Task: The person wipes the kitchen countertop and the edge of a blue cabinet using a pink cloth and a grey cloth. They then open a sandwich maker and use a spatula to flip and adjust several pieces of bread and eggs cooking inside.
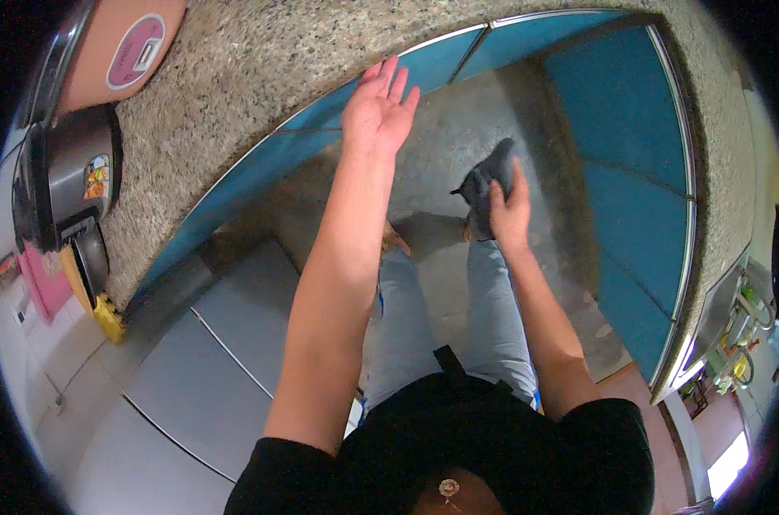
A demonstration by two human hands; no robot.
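My left hand [381, 111] is held out palm up beside the edge of a speckled granite countertop [235, 84], its fingers spread and nothing in it. Whether its fingertips touch the edge I cannot tell. In my right hand [510, 203] is a dark grey cloth [486, 177], bunched and hanging over the floor, with a small loop or corner sticking out at its left. Thumb and fingers pinch it from the right side.
A pink appliance [116, 58] and a dark metallic appliance [83, 167] stand on the counter at left. Blue cabinet doors [628, 122] line the counter. A grey refrigerator [203, 367] is at lower left. A sink [715, 315] lies at far right, with green items beside it.
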